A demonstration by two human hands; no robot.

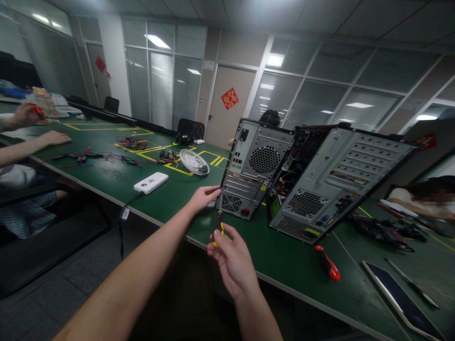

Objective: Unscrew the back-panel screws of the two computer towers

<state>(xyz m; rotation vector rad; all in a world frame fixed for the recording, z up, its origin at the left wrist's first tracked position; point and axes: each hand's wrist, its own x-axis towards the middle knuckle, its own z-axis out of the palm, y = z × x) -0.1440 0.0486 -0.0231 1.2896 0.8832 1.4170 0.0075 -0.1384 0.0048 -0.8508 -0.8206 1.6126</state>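
Observation:
In my right hand (231, 258) is a screwdriver (219, 222) with a black and yellow handle, gripped between thumb and fingers. Its thin shaft points up at the left rear edge of a computer case (240, 175), which stands upright with its back panel towards me. At that same edge, beside the shaft's tip, my left hand (204, 198) has its thumb and fingers together on the case. Any screw there is too small to make out. Just to the right stands a second computer case (320, 182), tilted in view, with its left side open and wiring showing inside.
A red and black screwdriver (327, 263), a phone (398, 296) and a thin metal tool (412, 283) lie at right on the green table (284, 265). Left are a white power bank (151, 183), a white round cover (194, 162) and wires (92, 157). Other people sit around.

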